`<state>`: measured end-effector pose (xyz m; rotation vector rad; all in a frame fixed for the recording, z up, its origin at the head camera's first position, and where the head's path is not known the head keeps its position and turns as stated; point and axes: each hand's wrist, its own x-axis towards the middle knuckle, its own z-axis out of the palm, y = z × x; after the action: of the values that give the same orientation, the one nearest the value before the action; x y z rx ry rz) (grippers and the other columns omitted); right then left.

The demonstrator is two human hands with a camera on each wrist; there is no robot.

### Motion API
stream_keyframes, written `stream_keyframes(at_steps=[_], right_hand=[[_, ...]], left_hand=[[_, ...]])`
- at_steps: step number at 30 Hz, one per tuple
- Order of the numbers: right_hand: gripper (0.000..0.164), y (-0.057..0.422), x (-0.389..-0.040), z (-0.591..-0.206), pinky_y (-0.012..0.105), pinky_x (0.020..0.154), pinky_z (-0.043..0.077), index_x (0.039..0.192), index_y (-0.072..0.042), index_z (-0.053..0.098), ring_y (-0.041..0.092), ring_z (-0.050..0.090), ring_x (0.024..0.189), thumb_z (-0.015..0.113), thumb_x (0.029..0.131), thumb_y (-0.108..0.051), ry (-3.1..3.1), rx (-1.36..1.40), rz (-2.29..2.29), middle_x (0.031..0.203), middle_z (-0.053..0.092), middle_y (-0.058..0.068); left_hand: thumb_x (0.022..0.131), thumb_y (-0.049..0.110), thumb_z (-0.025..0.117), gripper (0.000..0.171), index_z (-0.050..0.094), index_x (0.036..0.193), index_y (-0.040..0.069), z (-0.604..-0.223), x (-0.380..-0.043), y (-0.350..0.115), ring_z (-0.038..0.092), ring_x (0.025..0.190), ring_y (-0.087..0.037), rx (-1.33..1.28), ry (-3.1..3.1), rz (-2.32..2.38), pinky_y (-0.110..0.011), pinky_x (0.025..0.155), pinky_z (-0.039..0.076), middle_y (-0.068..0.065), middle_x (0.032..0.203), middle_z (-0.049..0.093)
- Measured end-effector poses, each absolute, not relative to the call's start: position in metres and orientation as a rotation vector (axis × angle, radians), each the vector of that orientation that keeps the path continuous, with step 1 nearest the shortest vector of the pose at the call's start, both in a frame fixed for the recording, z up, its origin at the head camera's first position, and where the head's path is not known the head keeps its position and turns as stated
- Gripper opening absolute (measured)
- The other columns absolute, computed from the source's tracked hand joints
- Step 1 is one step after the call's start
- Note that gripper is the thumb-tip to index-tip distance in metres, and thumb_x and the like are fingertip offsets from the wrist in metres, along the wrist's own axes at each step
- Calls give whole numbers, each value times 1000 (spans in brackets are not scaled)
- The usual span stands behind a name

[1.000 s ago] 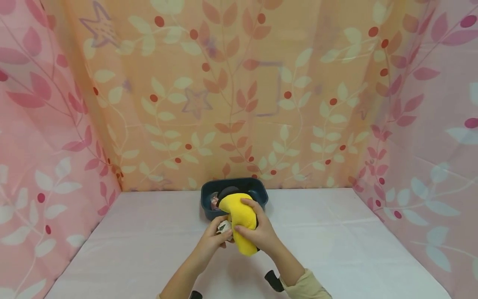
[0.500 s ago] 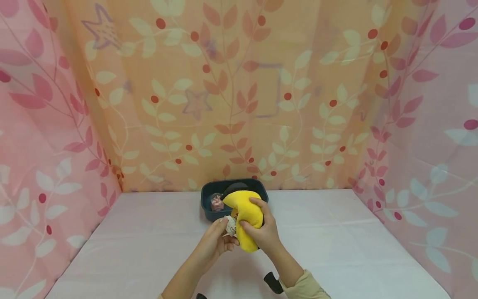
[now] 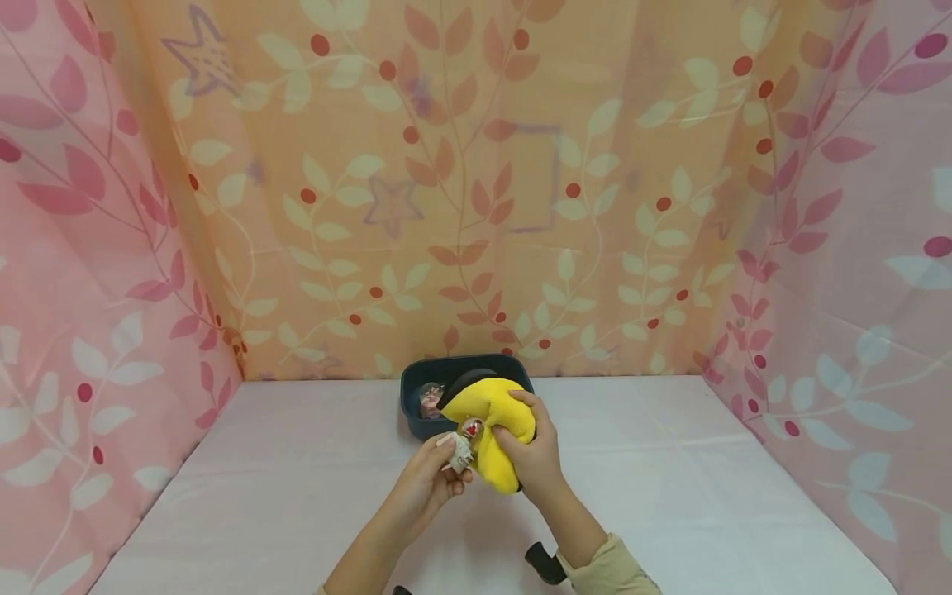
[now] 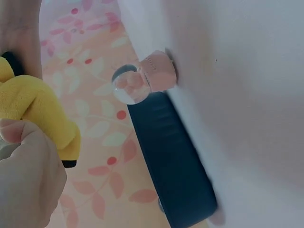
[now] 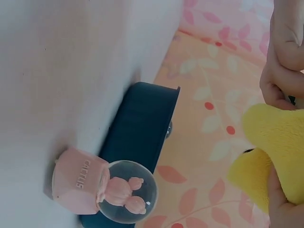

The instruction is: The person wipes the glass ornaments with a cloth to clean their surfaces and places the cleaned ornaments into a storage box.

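Note:
My left hand (image 3: 426,483) holds a small snow globe (image 3: 460,453) by its white base. Something red shows inside its clear dome. My right hand (image 3: 537,450) grips a bunched yellow cloth (image 3: 491,405) with a dark reverse side, its folds right against the dome. In the left wrist view my curled left fingers (image 4: 33,171) lie before the cloth. In the right wrist view my right hand (image 5: 285,211) is partly cut off, with its thumb side pressed into the yellow folds; most of the held globe is hidden there.
A dark blue bin (image 3: 416,428) stands at the back of the white table (image 3: 297,496), with a pink globe (image 3: 431,400) in its left part. Before the bin stands a pink cactus snow globe (image 5: 80,180), hidden in the head view. Patterned curtains (image 3: 461,207) enclose the table.
Both hands shifted slightly right. The right hand turned and drew the cloth off the dome, so the globe's red inside now shows. The left hand tilted the base.

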<state>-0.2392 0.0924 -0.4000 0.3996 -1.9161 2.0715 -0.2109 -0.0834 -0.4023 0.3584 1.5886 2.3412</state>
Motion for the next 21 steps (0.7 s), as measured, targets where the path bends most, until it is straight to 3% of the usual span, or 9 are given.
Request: stream_keyframes(at_steps=[10,16,21], right_hand=[[53,99,-244,-400,32,82,49,139,-11,40,24,50,101,62,91,-7,-1842,98,2313,120,45,11],[63,104,-236,-395,30,83,48,145,-11,29,25,49,103,58,89,-7,-1801,389,2323,122,40,11],[72,99,-232,-396,33,81,49,145,-10,28,27,50,99,64,83,-6,-1962,657,2176,120,41,17]], left_hand=[[98,17,55,54,25,137,-5,-399,-210,-87,58,83,-14,269,1768,2350,-21,69,46,-9,106,53],[96,16,61,54,30,136,-3,-398,-210,-88,59,91,-18,261,1975,2329,-27,77,47,-13,115,53],[94,12,63,57,32,138,-5,-399,-209,-85,57,92,-18,282,2020,2325,-28,78,47,-12,113,55]])
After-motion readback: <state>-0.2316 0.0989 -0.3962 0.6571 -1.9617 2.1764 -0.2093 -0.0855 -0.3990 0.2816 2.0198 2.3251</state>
